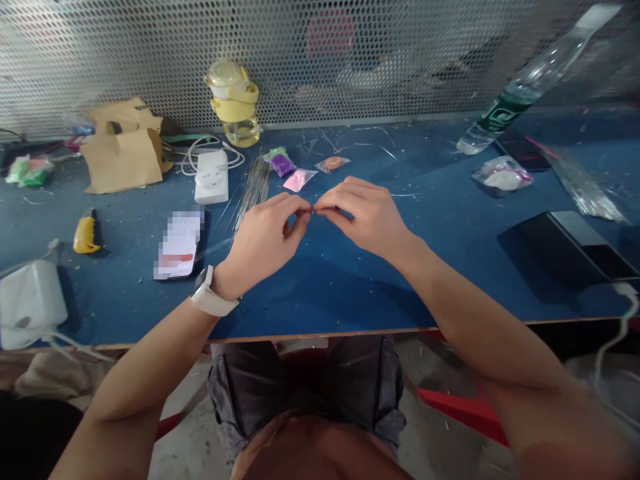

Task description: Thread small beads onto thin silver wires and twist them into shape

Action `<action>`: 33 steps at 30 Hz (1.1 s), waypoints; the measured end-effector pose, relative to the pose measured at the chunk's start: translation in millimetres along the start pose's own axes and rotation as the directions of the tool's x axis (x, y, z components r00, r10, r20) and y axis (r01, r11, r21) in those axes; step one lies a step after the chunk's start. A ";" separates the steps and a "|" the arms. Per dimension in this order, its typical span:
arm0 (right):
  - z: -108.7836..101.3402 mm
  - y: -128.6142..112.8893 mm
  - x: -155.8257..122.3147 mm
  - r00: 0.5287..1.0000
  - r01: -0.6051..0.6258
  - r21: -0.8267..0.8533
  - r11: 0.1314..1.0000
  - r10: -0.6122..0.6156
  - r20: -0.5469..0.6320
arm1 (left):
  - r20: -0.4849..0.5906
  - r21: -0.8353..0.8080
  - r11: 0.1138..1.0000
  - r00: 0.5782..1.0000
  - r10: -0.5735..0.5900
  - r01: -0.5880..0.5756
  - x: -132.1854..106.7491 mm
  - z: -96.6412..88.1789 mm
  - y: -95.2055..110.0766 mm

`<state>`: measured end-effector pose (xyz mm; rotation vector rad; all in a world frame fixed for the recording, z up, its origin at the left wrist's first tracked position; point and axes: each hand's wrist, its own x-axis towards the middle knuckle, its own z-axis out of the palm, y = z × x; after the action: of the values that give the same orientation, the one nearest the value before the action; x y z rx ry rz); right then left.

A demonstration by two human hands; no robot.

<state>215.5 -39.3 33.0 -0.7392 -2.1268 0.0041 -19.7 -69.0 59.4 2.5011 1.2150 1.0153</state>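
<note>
Above the blue table (320, 287), my left hand (273, 227) and my right hand (367, 217) meet at their fingertips. Both are closed in a pinch, thumb against forefinger. Whatever lies between the fingers is too small or hidden to make out. A faint thin streak shows beside my left wrist, by the white watch (215, 297). Just behind my left hand lies a bundle of thin metal wires (255, 183). Beyond my fingertips are small packets of coloured clay-like material: a purple packet (281, 165), a pink packet (299, 179) and an orange packet (333, 163).
Left of my hands are a phone (179, 243), a white charger (211, 177), a yellow-handled cutter (87, 233) and a brown paper bag (123, 157). A yellow-lidded bottle (235, 107) stands behind. To the right are a tilted water bottle (530, 93) and a dark device (565, 247).
</note>
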 end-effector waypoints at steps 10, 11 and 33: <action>1.9 2.0 -4.4 0.974 0.171 -0.115 0.979 -0.186 -0.131 | 0.449 -0.626 0.615 0.866 -0.219 0.479 9.8 -19.7 11.8; 0.6 1.9 -4.7 0.972 0.177 -0.098 0.979 -0.190 -0.139 | 0.452 -0.624 0.616 0.865 -0.217 0.481 9.6 -20.6 13.6; -18.9 -31.7 -0.6 0.977 0.179 -0.112 0.977 -0.190 -0.096 | 0.077 -0.246 0.968 0.997 -0.031 0.049 -1.7 -26.4 33.4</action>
<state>213.7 -70.4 52.6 -0.5839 -2.0976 -0.2413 -16.7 -95.3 92.8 2.2917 1.0421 0.9898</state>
